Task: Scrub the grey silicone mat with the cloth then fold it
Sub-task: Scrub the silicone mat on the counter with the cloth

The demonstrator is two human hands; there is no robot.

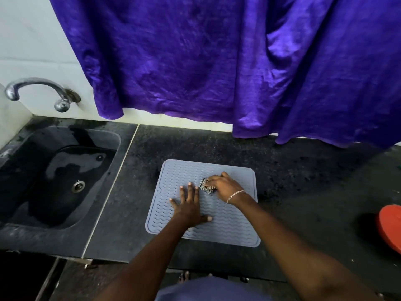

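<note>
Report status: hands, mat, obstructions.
Left hand flat, pinning grey ridged silicone mat. Right hand gripping black-and-white patterned cloth, on the mat. Mat unfolded, nothing obstructing.

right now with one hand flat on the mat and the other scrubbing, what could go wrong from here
1. The grey silicone mat is pinned only by the left hand; harder strokes from the right hand could make it slide or bunch on the dark counter.
2. The cloth is a small wad, so the far corners may get missed before folding.
3. The red object at the right edge might be elbowed.
</note>
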